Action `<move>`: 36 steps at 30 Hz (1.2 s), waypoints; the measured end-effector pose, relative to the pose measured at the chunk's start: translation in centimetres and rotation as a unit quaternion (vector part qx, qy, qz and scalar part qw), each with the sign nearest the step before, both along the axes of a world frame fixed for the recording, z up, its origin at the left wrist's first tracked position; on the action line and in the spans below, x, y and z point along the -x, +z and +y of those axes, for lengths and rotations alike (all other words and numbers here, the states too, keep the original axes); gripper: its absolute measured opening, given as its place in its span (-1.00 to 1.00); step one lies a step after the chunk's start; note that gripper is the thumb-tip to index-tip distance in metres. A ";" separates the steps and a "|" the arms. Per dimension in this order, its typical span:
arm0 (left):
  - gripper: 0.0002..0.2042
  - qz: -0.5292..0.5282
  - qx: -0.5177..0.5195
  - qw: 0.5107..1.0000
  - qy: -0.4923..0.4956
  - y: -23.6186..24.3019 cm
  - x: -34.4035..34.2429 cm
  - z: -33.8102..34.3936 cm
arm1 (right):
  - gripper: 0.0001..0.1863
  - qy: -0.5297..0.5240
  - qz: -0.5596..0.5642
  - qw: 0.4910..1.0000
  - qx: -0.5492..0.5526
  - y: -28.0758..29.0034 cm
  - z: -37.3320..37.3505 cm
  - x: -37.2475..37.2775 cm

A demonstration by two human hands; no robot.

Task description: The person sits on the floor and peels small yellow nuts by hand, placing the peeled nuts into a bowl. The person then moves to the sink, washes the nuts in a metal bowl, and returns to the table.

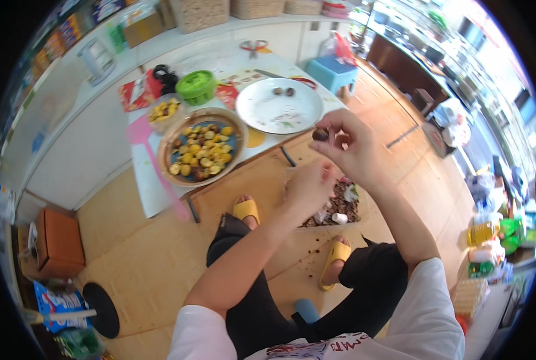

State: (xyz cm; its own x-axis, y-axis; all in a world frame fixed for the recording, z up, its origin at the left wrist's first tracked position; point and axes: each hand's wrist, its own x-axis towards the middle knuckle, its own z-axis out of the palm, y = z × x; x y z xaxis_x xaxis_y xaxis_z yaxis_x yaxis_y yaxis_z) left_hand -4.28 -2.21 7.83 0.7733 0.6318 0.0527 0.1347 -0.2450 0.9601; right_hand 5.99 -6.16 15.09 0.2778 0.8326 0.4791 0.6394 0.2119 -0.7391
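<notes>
My right hand pinches a small brown chestnut between fingers and thumb, just off the near edge of a low white table. My left hand is loosely curled below it, over a box of brown shell scraps on the floor; what it holds is hidden. On the table, a round basket-rimmed dish holds several peeled yellow chestnuts. A white plate beside it carries two brown chestnuts.
A small clear tub of yellow pieces, a green lidded container, a pink swatter, scissors and a blue stool lie around the table. A brown box and black stool stand left. My feet wear yellow slippers.
</notes>
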 end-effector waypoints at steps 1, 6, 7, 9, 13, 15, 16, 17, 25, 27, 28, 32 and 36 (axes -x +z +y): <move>-0.86 -0.096 0.060 0.994 0.005 -0.3 -0.3 0.3 | -0.69 -0.006 -0.001 1.000 -0.008 -0.1 -1.9 -0.2; -0.75 -0.163 0.234 0.953 -0.104 1.5 0.0 -0.9 | -0.73 -0.069 -0.036 0.993 -0.088 -2.4 -7.2 -1.8; -0.74 -0.152 0.217 0.958 -0.110 1.5 -0.4 -1.7 | -0.74 -0.070 -0.045 0.991 -0.103 -2.8 -7.7 -2.0; -0.73 -0.113 0.160 0.974 -0.113 1.5 -0.9 -3.0 | -0.74 -0.069 -0.082 0.989 -0.106 -3.5 -8.7 -2.4; -0.75 -0.078 0.043 0.991 -0.098 -0.3 -1.1 -2.7 | -0.71 -0.030 -0.056 0.998 -0.012 -3.9 -8.9 -2.6; -0.79 -0.097 -0.054 0.990 -0.083 -0.7 -0.9 -2.3 | -0.70 0.045 -0.054 0.996 -0.048 -3.8 -8.7 -3.1; -0.80 -0.098 0.001 0.992 -0.084 -0.5 -0.8 -2.6 | -0.70 0.068 -0.030 0.997 -0.019 -3.8 -9.1 -3.6; -0.81 -0.098 0.057 0.990 -0.082 -0.2 -0.9 -2.8 | -0.71 0.093 -0.005 0.996 0.010 -3.6 -9.4 -4.1; -0.68 -0.028 0.188 0.972 -0.137 0.9 -0.7 -2.8 | -0.75 0.076 -0.085 0.993 -0.025 -4.5 -9.8 -3.6; -0.65 -0.021 0.221 0.963 -0.150 0.9 -0.5 -2.7 | -0.74 0.064 -0.104 0.992 -0.026 -4.7 -9.5 -3.3; -0.65 -0.019 0.250 0.957 -0.149 1.2 -0.4 -2.6 | -0.75 0.065 -0.099 0.993 -0.025 -4.5 -9.5 -3.2; -0.66 -0.020 0.386 0.908 -0.161 1.2 -0.2 -2.7 | -0.75 0.063 -0.086 0.993 -0.042 -4.8 -9.4 -2.7; -0.67 -0.035 0.388 0.908 -0.154 1.1 0.1 -3.2 | -0.78 0.065 -0.085 0.993 -0.049 -4.4 -9.5 -2.4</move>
State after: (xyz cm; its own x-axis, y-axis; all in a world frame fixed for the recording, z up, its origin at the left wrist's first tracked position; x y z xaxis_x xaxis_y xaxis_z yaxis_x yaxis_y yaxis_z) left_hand -4.41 -5.44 8.94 0.9317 0.2542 -0.2593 0.1059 0.4929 0.8636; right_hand 8.34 -15.70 10.72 0.0794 0.8030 0.5906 0.7166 0.3659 -0.5938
